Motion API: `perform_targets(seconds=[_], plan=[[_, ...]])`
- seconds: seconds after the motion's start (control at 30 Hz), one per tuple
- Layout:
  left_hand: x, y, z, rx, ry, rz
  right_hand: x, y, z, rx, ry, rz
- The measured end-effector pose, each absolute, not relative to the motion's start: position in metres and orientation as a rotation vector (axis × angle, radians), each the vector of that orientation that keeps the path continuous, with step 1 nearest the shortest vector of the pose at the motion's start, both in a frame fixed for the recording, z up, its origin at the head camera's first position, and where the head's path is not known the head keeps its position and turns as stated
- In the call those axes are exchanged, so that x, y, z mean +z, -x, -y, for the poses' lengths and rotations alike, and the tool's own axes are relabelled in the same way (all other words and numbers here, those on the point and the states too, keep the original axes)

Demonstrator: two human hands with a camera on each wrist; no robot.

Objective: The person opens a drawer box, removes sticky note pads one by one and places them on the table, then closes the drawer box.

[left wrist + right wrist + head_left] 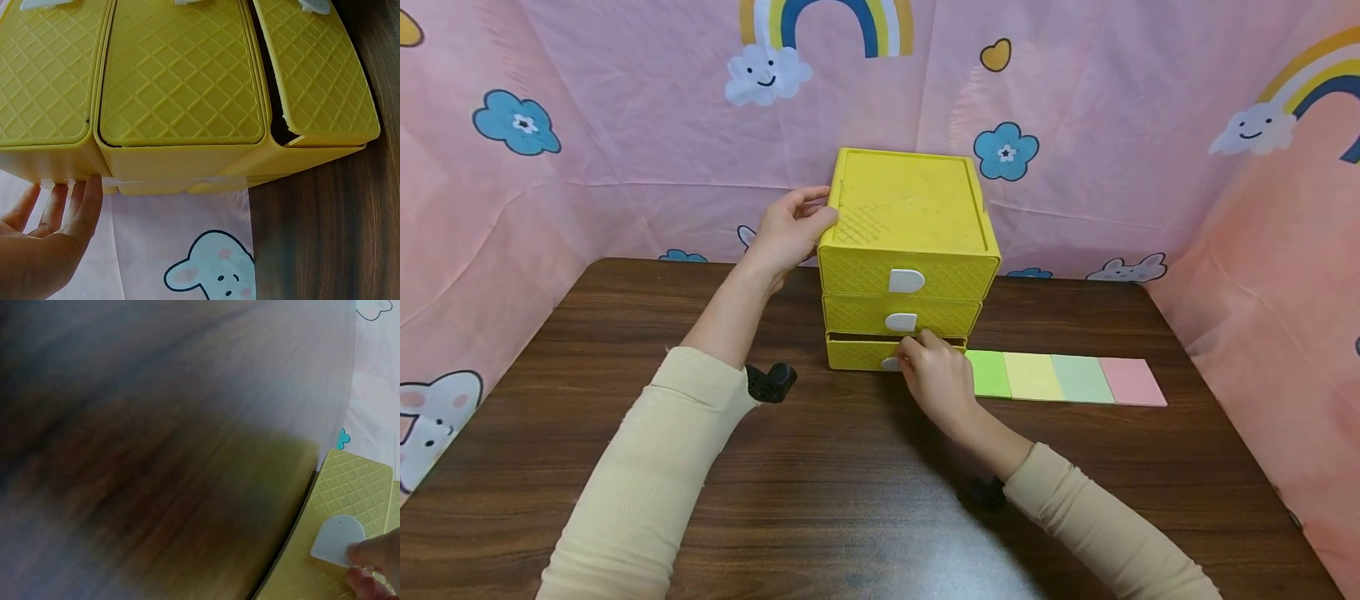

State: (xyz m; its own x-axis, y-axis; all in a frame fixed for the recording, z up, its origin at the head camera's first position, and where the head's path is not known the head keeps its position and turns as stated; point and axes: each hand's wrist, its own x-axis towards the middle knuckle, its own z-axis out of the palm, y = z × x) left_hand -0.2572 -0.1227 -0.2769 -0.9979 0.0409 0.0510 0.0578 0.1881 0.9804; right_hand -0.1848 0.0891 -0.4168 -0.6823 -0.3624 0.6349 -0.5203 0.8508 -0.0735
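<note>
A yellow three-drawer box [910, 204] with a lattice pattern stands on the table. Its bottom drawer [857, 352] is slightly pulled out, leaving a dark gap along the top; the two drawers above look closed. My left hand [792, 229] steadies the box's upper left side, and in the left wrist view its extended fingers [53, 212] touch that side. At the bottom drawer, my right hand [938, 377] pinches the white handle [339, 540]. The right wrist view shows the thumb at the handle's edge; the other fingers are partly cut off.
A row of colored square sheets, including a green one [990, 373] and a pink one [1133, 382], lies right of the box on the dark wooden table [820, 500]. Patterned pink cloth [647, 125] hangs behind and at both sides.
</note>
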Motion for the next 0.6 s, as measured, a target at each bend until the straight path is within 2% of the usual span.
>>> perform_targets(seconds=[0.6], plan=[[-0.276,0.2567,0.1239,-2.029,0.109,2.405,-0.4209,0.1914,-0.0858,0.179,-0.61,2.323]])
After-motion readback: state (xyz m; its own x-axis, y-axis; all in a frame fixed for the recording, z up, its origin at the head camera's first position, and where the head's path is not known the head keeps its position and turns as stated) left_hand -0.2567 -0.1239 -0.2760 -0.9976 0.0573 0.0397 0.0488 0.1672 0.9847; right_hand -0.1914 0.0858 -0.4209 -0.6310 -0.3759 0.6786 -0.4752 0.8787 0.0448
